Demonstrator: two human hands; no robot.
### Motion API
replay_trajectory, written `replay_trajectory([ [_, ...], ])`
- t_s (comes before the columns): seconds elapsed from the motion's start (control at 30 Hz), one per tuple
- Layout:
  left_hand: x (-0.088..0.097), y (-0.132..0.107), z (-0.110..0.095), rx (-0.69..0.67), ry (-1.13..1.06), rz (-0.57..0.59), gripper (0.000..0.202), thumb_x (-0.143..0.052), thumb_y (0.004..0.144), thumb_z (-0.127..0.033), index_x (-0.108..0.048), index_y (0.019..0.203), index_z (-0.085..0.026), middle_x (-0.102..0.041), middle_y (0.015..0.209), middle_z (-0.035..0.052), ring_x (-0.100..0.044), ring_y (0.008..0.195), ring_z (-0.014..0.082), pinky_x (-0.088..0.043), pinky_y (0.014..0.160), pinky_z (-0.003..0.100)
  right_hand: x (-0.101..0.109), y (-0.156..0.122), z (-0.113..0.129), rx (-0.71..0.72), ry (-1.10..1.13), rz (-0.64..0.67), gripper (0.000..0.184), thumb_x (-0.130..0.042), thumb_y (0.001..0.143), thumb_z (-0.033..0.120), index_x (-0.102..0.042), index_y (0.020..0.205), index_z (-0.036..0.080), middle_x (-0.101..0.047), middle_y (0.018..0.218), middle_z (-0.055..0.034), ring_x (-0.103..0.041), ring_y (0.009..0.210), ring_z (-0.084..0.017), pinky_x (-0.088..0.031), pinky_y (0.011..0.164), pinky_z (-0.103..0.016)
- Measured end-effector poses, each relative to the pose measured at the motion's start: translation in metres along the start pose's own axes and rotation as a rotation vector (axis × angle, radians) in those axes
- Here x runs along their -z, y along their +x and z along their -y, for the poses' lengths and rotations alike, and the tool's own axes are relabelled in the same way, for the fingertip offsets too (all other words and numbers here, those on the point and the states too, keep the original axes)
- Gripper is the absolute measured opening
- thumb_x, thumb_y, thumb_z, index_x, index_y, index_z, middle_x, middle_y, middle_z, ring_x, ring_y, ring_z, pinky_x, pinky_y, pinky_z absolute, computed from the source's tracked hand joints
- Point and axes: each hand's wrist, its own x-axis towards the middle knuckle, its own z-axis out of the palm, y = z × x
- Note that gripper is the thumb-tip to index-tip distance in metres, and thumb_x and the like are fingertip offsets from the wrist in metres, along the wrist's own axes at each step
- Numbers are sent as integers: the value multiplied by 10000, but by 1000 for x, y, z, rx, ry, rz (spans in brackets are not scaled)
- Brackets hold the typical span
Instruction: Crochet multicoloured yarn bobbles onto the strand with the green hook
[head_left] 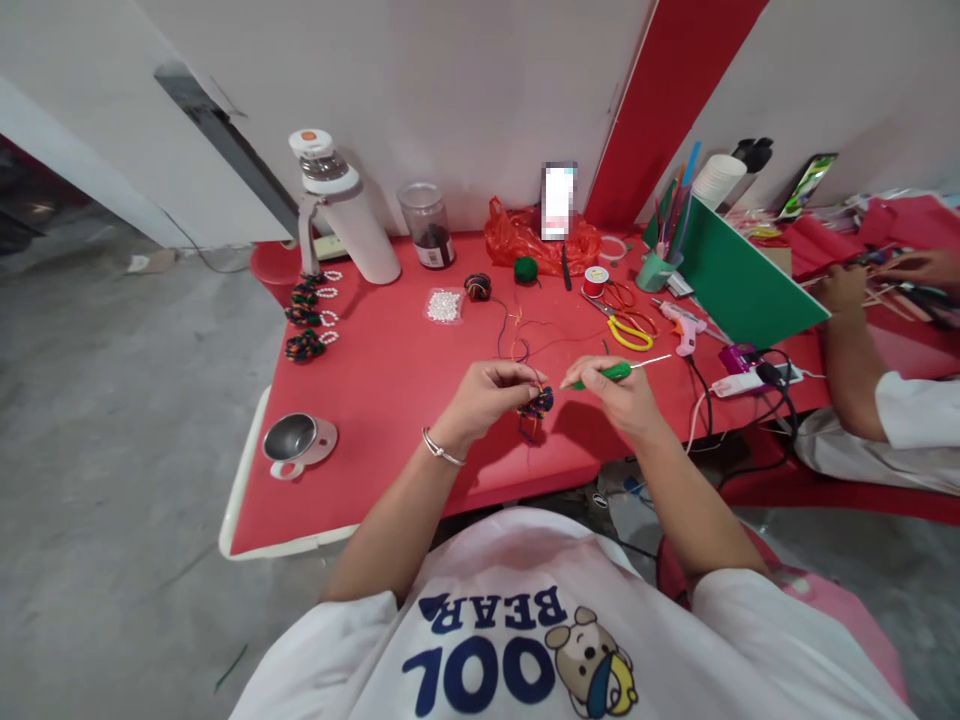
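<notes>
My left hand [491,400] pinches a small dark multicoloured crocheted piece [537,403] above the front of the red table [420,400]. Just to its right, my right hand [621,400] is closed around the green handle of a crochet hook [616,372]; its thin metal shaft points away to the right. The hook and the crocheted piece are apart. A dark strand runs from the piece back toward a ball of dark variegated yarn [477,287]. Beside that ball lie a clear packet of white beads [444,306] and a green yarn ball [526,269].
Yellow-handled scissors [630,334], a red thread spool [595,281] and a pink glue gun [684,326] lie to the right. A green board [739,270] separates a co-worker's hands [844,288]. Leftward stand a steel-lined mug [300,441], several crocheted pieces with beads [304,318] and a tall bottle [356,225].
</notes>
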Motion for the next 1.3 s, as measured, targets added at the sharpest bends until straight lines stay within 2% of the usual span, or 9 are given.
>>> replay_trajectory([
  [0.13, -5, -1, 5, 34, -126, -18, 286, -882, 614, -270, -819, 869, -157, -634, 605, -1, -397, 472, 46, -272, 462, 210, -30, -11, -29, -54, 286, -254, 354, -737, 825, 604, -748, 842, 251, -766, 838, -36, -717, 710, -176, -604, 661, -319],
  [0.27, -15, 1, 13, 2, -143, -91, 343, -874, 623, -275, -810, 936, -151, -609, 629, -18, -387, 493, 43, -283, 476, 212, -56, -24, -37, 94, 56, -491, 282, -672, 905, 540, -759, 928, 273, -767, 942, -55, -728, 929, -223, -611, 849, -401],
  [0.37, -21, 2, 18, -67, -90, -203, 409, -848, 617, -224, -791, 1013, -137, -583, 627, -35, -479, 570, 70, -384, 562, 218, -55, -29, -30, 220, -266, -442, 151, -661, 944, 386, -772, 1007, 305, -765, 999, -51, -705, 980, -228, -587, 897, -435],
  [0.5, -28, 1, 19, -105, -44, -251, 462, -802, 644, -209, -767, 1097, -127, -603, 657, -34, -541, 624, 93, -439, 629, 235, -47, -30, -21, 351, -462, -382, 159, -664, 944, 310, -764, 1066, 328, -766, 1001, -44, -698, 926, -224, -576, 853, -431],
  [0.7, -31, -1, 14, -36, -189, -218, 420, -835, 596, -238, -790, 1001, -137, -551, 567, -56, -411, 490, 53, -326, 495, 212, -53, -27, -24, 453, -535, -454, 204, -688, 929, 337, -763, 1113, 381, -765, 1054, -40, -668, 956, -235, -555, 845, -435],
  [0.8, -21, -1, 8, 35, -218, -141, 410, -859, 573, -259, -804, 961, -136, -585, 577, -35, -346, 445, 35, -235, 451, 223, -46, -22, -25, 402, -362, -367, 173, -658, 949, 376, -768, 1081, 366, -770, 1009, -33, -691, 930, -231, -565, 852, -454],
  [0.9, -8, -2, 2, 77, -185, -65, 395, -861, 553, -225, -814, 936, -138, -599, 576, -21, -346, 441, 33, -219, 458, 227, -28, -14, -20, 410, -255, -194, 173, -677, 941, 376, -770, 1084, 350, -786, 998, -28, -709, 910, -221, -566, 847, -444],
  [1.03, 3, -2, -3, 136, -159, -39, 374, -851, 539, -211, -820, 904, -136, -622, 586, -6, -336, 438, 35, -194, 458, 237, -5, -5, -8, 495, -336, 1, 279, -757, 883, 325, -754, 1158, 368, -802, 1040, -18, -703, 926, -211, -548, 864, -432],
  [1.3, 9, 1, -5, 101, -23, -35, 284, -777, 569, -198, -819, 841, -130, -635, 580, 6, -350, 470, 50, -209, 486, 240, 15, 6, 15, 481, -413, 168, 221, -754, 881, 345, -780, 1100, 334, -816, 1001, -19, -709, 918, -205, -550, 899, -423],
])
